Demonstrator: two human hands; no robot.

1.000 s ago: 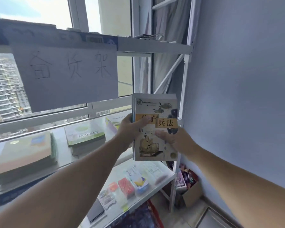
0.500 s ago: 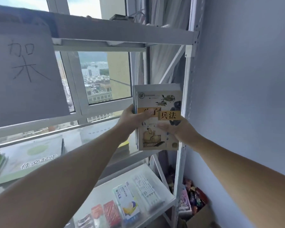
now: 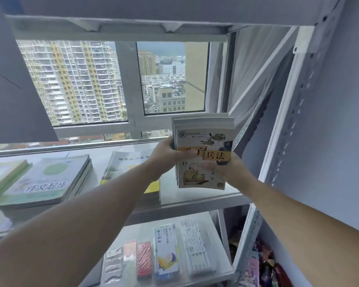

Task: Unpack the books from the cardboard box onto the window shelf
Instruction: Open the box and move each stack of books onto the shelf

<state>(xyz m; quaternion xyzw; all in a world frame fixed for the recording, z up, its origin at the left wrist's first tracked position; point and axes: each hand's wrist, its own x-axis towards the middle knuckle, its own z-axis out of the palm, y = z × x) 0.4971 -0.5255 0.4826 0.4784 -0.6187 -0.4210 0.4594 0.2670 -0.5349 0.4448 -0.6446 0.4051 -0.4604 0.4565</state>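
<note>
I hold a small stack of books (image 3: 202, 139) upright over the right end of the white window shelf (image 3: 197, 200); the front cover is cream with an orange title band. My left hand (image 3: 167, 152) grips the stack's left edge, and my right hand (image 3: 223, 167) grips its lower right side. Its bottom edge hangs a little above the shelf surface. More books lie flat on the shelf: a green-covered pile (image 3: 48, 181) at left and a white-and-yellow one (image 3: 124, 164) partly behind my left arm. The cardboard box is out of view.
A lower shelf (image 3: 220, 273) carries several small packaged items (image 3: 166, 252). The rack's white upright post (image 3: 278, 141) and a grey wall stand close on the right. A grey paper sign (image 3: 13, 79) hangs at upper left. Colourful packets (image 3: 265, 264) sit low by the wall.
My view has tilted and come closer to the shelf. Both hands have carried the stack forward over the shelf's right end, still upright.
</note>
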